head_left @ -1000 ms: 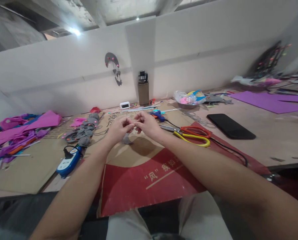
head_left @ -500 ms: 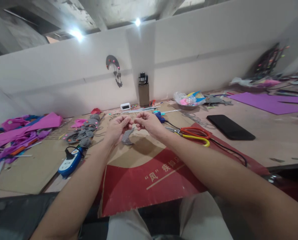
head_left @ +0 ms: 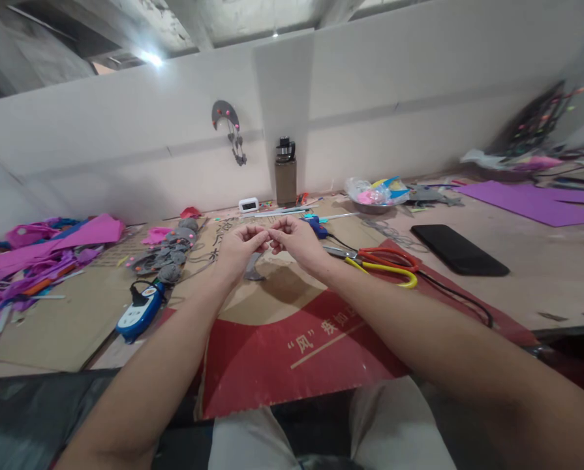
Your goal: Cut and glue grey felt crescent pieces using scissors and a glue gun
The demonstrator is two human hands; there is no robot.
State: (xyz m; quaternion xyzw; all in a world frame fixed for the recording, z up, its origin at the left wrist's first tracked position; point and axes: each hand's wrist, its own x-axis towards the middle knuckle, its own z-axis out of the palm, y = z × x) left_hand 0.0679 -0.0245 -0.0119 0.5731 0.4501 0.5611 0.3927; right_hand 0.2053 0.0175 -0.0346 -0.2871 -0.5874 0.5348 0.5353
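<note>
Currently, one left hand [head_left: 240,251] and one right hand [head_left: 299,243] pinch fingers [head_left: 258,241], contents unclear, near one crescent [head_left: 254,273].

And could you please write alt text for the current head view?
A person's left hand and right hand hold fingertips close together over cardboard, near a gray crescent. Scissors and a black phone lie to the right.

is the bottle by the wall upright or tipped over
Upright: the bottle stands on its base, with its black lid on top.
</note>
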